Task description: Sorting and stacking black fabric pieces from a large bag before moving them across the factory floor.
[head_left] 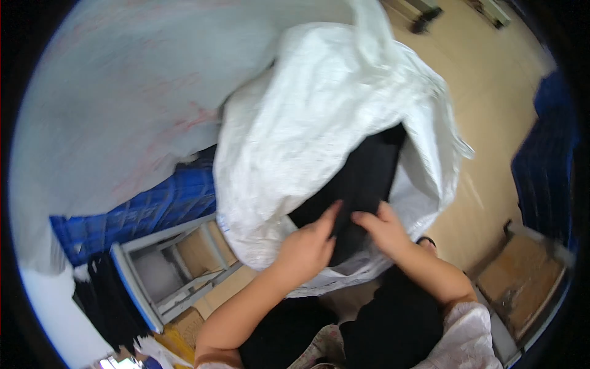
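Looks like a storeroom or small garment/packing workshop, not a home. Floor [491,111] is bare, smooth beige, industrial type. Big white woven sacks [319,129] of the bulk-goods kind fill the middle and upper left, w/ black fabric [369,178] stuffed inside one. Blue plastic crates [153,212] stacked at left, another blue crate [547,166] at right edge. Grey metal stool or frame [166,270] lying on its side by cardboard boxes [203,252]; another worn cardboard box [522,277] at lower right. More black cloth [104,301] heaped low left. Metal furniture legs [424,15] at far top. No bench in view; work goes on at floor level among the stock.
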`<state>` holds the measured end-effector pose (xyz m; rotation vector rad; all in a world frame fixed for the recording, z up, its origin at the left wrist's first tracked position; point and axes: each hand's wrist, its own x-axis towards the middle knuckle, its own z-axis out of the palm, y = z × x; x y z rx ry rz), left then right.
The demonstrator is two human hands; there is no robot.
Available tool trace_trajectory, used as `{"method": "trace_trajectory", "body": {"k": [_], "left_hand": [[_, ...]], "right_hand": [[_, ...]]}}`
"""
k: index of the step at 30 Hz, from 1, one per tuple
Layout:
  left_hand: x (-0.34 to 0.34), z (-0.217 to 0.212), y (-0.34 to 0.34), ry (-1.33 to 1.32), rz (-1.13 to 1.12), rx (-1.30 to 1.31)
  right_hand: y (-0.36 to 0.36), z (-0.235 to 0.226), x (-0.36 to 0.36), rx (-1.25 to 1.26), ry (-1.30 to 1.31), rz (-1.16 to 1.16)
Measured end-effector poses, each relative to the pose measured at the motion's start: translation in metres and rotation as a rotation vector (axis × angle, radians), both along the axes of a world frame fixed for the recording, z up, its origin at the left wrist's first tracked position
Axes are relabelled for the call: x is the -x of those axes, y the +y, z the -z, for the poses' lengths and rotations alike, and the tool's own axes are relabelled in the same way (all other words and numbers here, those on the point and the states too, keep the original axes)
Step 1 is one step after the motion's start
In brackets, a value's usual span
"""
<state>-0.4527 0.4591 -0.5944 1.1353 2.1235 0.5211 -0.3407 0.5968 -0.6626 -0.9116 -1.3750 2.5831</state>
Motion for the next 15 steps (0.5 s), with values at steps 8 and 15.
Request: {"method": "trace_trajectory", "body": {"k": [8,15], "left_hand": [[0.001,-0.080,-0.007,0.104,0.269,-0.146],[0.027,-0.180,-0.133,0.224,-0.309,-0.084]], "right_hand": [[0.047,0.075,-0.045,-0.054,-0.068,0.135],[0.041,0.042,-0.025,0.000,0.036,0.216]]}}
